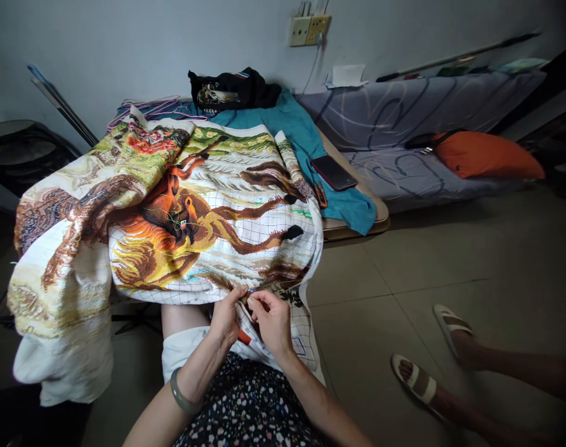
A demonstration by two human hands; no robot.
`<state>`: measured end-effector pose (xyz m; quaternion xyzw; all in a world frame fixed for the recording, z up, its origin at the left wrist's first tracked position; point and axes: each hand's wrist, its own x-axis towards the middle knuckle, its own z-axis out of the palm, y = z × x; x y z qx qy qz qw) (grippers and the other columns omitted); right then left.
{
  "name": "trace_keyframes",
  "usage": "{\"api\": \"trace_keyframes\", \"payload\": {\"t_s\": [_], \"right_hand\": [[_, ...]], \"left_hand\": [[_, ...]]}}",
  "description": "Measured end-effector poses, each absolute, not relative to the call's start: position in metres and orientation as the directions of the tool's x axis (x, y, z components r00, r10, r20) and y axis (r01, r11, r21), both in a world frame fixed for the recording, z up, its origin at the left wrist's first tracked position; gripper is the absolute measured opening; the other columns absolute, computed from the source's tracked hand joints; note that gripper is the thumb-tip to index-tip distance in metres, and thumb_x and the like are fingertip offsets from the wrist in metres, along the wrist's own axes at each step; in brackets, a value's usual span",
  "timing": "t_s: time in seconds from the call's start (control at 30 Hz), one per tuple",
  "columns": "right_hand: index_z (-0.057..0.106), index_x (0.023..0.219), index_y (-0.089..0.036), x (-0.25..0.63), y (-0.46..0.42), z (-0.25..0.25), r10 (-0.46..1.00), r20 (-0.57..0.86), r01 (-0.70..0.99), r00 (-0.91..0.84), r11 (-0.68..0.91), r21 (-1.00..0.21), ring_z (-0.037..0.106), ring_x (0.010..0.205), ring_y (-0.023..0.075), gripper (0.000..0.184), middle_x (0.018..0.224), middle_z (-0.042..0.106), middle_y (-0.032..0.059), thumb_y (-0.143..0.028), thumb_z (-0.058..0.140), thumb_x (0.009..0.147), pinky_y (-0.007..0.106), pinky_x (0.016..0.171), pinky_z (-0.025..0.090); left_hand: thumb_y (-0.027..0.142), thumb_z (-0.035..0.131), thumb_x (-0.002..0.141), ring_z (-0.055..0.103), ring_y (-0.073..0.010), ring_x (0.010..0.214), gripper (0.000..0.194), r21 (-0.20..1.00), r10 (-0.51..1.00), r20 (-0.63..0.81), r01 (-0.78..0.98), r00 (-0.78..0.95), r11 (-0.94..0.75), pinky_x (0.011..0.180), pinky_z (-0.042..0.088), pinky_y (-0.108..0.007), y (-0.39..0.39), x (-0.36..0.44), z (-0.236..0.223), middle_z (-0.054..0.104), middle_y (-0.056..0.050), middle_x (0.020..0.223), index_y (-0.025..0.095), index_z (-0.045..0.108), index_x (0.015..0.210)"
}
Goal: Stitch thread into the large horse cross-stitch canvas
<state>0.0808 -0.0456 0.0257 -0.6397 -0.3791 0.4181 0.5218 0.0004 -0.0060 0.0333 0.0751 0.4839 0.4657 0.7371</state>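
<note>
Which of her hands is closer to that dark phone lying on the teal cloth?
The right hand. It pinches the edge of the embroidered cloth directly below the phone, while the left hand grips the same edge just beside it, a little farther from the phone.

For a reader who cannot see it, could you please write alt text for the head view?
Both hands, left hand and right hand, pinch the near edge of a large cross-stitch cloth with brown horses draped over a low table. A dark phone lies on a teal towel behind; another person's sandalled feet rest at right.
</note>
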Motion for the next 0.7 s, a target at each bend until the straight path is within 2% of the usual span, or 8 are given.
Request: {"api": "trace_keyframes", "payload": {"t_s": [0.3, 0.7], "right_hand": [[0.062, 0.071, -0.015, 0.0798, -0.0449, 0.0241, 0.916, -0.149, 0.04, 0.372, -0.177, -0.983, 0.049, 0.048, 0.0109, 0.015, 0.061, 0.059, 0.0015, -0.027, 0.054, 0.074, 0.021, 0.046, 0.041], [0.061, 0.07, -0.013, 0.083, -0.0418, 0.0333, 0.913, -0.233, -0.09, 0.336, -0.215, -0.973, 0.047, 0.044, 0.0097, 0.015, 0.056, 0.057, 0.0004, -0.028, 0.058, 0.072, 0.02, 0.043, 0.04]], "left_hand": [[0.019, 0.074, 0.052, 0.049, -0.0087, 0.043, 0.02, 0.559, 0.755, -0.646, -0.608, 0.107, 0.564, 0.044, 0.039, -0.023, -0.006, 0.0007, 0.0339, 0.055, 0.003, 0.051, 0.013, 0.058, 0.062], [0.02, 0.077, 0.054, 0.047, -0.0097, 0.041, 0.023, 0.486, 0.734, -0.648, -0.632, 0.204, 0.604, 0.039, 0.038, -0.024, -0.0097, -0.0021, 0.0348, 0.053, 0.003, 0.049, 0.012, 0.057, 0.062]]}}
